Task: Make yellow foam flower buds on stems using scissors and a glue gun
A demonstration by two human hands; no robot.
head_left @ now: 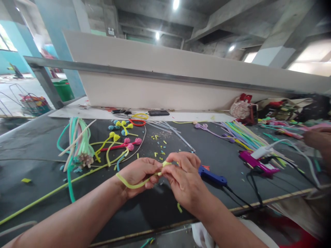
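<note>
My left hand (138, 174) is closed around a yellow fuzzy stem (131, 186), which looks like a thick pipe cleaner; its loose end curves back over the wrist. Fingertips of my right hand (184, 177) pinch the small yellow bud (165, 164) at the stem's other end, touching my left fingertips. Fingers partly hide the bud. Just beyond lie scattered yellow and blue clippings (156, 154). Left of them are similar stems with knotted heads: yellow (117, 137), pink (130, 147) and blue (125, 132).
A blue corded tool (213, 177) lies right of my hands, near a magenta power strip (258, 164). Bundled green stems (84, 141) lie left, multicoloured stems (240, 132) right. A phone (158, 113) rests by the white panel (155, 89). Another person's hand (318, 139) appears far right.
</note>
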